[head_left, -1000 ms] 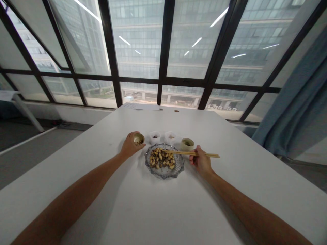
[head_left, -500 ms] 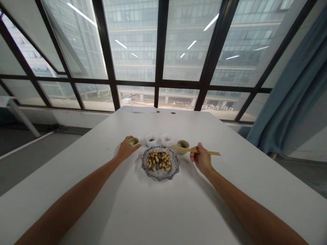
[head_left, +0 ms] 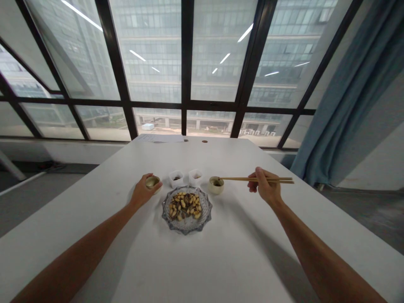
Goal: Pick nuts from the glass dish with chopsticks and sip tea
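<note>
My left hand [head_left: 143, 191] is closed around a small olive-coloured cup [head_left: 153, 182] that stands on the table. A pair of wooden chopsticks [head_left: 240, 179] is gripped in my right hand [head_left: 267, 185]. Their tips point left, over the rim of a second small cup [head_left: 216, 185] with dark contents; whether they pinch anything is too small to tell. Between the two cups sits a scalloped glass dish [head_left: 186, 227], holding peanuts and dark seeds [head_left: 185, 206]. Behind it are two small white bowls, the left one [head_left: 176, 179] with dark bits, the right one [head_left: 195, 177] with pale contents.
The white table [head_left: 202, 269] reaches toward a large window wall. Sheets of paper [head_left: 160, 138] and a small brown round thing [head_left: 205, 142] lie at its far edge. A blue curtain [head_left: 334, 118] hangs at the right.
My right hand has moved right with the chopsticks, whose tips have gone from above the glass dish to the right cup. My left hand stays at its cup. The view has shifted right.
</note>
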Available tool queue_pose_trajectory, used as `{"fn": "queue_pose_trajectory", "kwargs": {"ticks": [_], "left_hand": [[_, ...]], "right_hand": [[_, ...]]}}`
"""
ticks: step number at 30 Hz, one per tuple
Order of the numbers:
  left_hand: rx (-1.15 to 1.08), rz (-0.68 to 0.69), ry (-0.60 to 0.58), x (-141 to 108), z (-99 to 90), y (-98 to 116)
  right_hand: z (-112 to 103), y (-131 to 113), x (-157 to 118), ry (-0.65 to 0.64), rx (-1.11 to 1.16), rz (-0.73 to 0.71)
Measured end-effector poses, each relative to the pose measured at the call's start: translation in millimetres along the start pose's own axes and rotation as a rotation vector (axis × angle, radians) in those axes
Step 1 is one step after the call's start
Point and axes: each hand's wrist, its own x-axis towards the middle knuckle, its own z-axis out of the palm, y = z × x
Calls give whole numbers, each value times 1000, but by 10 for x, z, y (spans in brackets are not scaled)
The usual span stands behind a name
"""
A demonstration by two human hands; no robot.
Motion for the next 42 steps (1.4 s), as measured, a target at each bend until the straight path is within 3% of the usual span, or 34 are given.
{"fn": "queue_pose_trajectory", "kwargs": {"ticks": [13,18,24,29,35,42], "left_hand": [[24,-8,-22,-14,-16,16],[26,-2,-28,-2,6,33],[28,24,-24,20,41,14],[42,22,-28,23,48,5],[30,14,-45,15,26,35],[37,22,-40,13,23,18]], "right_hand": [[83,16,-46,-111,-168,24],[106,-159,-75,-37,-162,-57],[138,-284,-85,-167,-371,-85],[85,-363,-88,-126,-324,-96],[16,-630,-103,-489,-380,26],[61,-541,-85,-588,-384,116]]}}
